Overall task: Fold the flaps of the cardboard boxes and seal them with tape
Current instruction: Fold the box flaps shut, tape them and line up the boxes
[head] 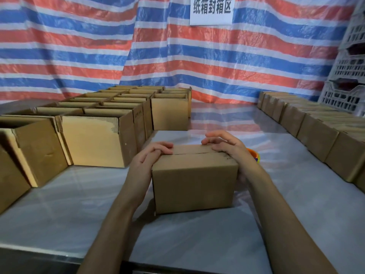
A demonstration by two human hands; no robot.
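**Table.** Grey, glossy-covered table (pixel 79 214); carries everything listed below.

**Work piece.** Small brown cardboard box (pixel 195 186), upright at the table's near centre, between both forearms. The top flaps are folded down and meet at a lengthwise seam (pixel 197 153). No tape shows on the seam.

**Left hand** (pixel 146 161). At the box's left end, palm against the side. Grip: fingers curled over the top edge, tips on the flaps.

**Right hand** (pixel 231 147). At the right end, heel on the top corner. Grip: fingers spread and loose, some lifted just above the far flap.

**Step in hand (judged).** Flaps closed, sealing to come. To do it well:
- Press both flaps flat so the edges meet evenly along the seam.
- Hold one end down while the other hand fetches the tape.
- Centre the strip on the seam and carry it down over both end faces.

**Orange-and-blue object** (pixel 253 153). Just behind the right wrist and mostly hidden. It may be the tape; I cannot tell.

**Stock, left.** Block of open-topped brown cardboard boxes (pixel 94 143), packed side by side.

**Stock, right.** Row of closed brown cardboard boxes (pixel 316 133) along the table edge.

**Far right.** Stacked white plastic lattice crates (pixel 349 95).

**Backdrop.** Red, white and blue striped tarpaulin (pixel 79 46), with a white paper sign (pixel 211 9) fixed to it.
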